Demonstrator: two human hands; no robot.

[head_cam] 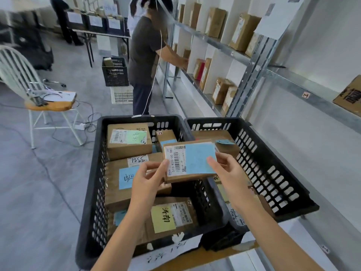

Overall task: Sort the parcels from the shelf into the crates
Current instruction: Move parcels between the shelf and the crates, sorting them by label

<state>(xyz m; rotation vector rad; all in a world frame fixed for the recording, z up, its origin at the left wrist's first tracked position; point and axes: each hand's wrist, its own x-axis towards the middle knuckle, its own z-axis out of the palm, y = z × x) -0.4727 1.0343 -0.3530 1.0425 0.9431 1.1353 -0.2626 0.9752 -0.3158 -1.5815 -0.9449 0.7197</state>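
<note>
I hold a small brown cardboard parcel (190, 161) with a white barcode label and a blue sticker above the divide between two black crates. My left hand (148, 178) pinches its left edge and my right hand (226, 169) grips its right edge. The left crate (97, 173) holds several brown parcels with blue, green and yellow notes. The right crate (273, 173) holds a few parcels, partly hidden by my right arm. On the right, the metal shelf (224, 45) carries several upright parcels.
Another person (144, 55) stands ahead at the shelf, reaching into it. Behind them a black crate (115, 72) sits stacked on a white one (122, 94). A white chair (39, 100) with cables stands at left. A table with bins stands at the back.
</note>
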